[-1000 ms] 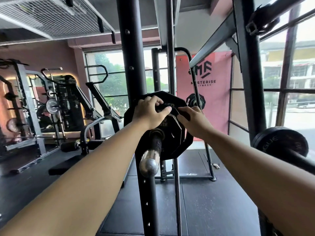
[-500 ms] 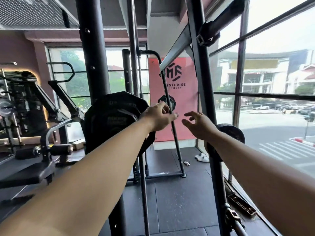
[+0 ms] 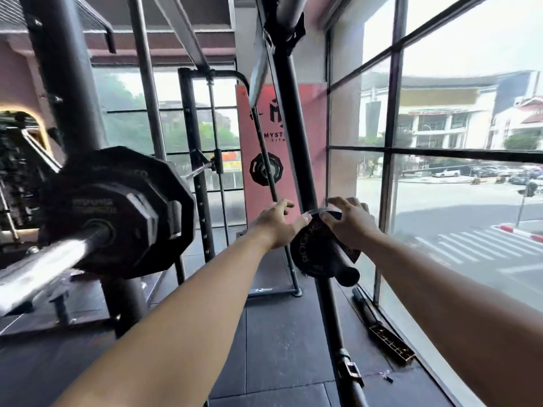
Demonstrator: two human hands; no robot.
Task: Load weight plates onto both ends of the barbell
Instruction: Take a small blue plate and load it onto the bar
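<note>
The right hand [image 3: 351,227] curls its fingers over the top rim of a small round black weight plate [image 3: 316,254] hanging on the dark steel rack upright [image 3: 293,142]; the left hand [image 3: 276,226], fingers loosely spread, touches the plate's left rim with its thumb. Well to the left, a chrome barbell [image 3: 44,259] carries big black many-sided plates [image 3: 123,207]

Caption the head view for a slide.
Right hand grips, left hand touches a small plate on its peg; barbell already loaded.

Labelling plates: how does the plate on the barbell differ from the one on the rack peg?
The barbell plate looks larger and many-sided; the peg plate is smaller and round. The barbell plate is untouched; the right hand grips the peg plate's rim. Both are black.
</note>
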